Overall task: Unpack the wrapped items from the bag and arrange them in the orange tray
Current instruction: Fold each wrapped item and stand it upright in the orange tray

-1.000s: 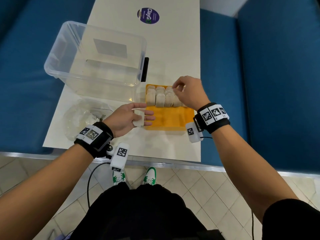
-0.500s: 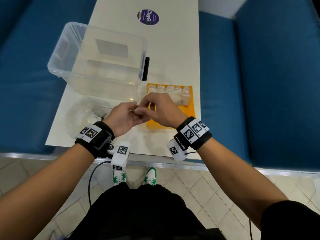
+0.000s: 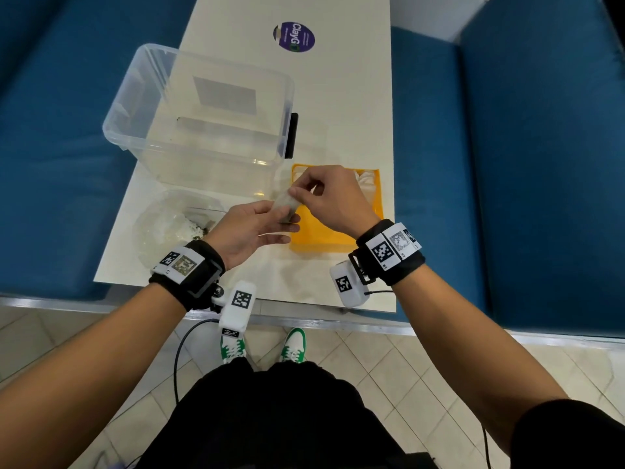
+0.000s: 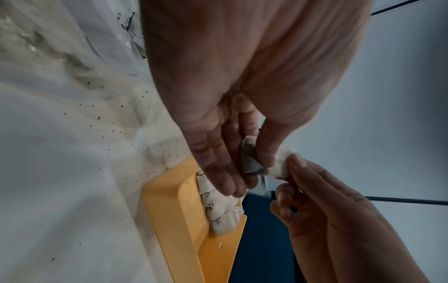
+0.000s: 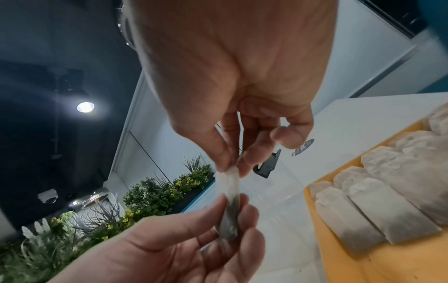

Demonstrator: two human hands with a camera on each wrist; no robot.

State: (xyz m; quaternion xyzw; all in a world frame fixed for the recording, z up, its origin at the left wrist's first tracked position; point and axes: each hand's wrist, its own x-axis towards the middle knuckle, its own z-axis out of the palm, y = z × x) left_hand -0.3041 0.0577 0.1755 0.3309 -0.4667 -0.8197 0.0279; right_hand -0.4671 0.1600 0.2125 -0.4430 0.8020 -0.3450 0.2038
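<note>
Wrapped item held between both hands, just left of the orange tray.

At about 9 o'clock from the hands a crumpled clear bag lies on the white table, with an empty clear plastic bin at its 12 o'clock. The left hand has its thumb and fingers closed on the item's darker lower end, the other fingers lying nearly straight (dark specks dot the table near the bag). The right hand pinches the pale upper end between thumb and forefinger, at 1 o'clock from the left hand. A row of wrapped items lies side by side, touching, along the tray's far edge. A purple sticker sits at the table's 12 o'clock end.
</note>
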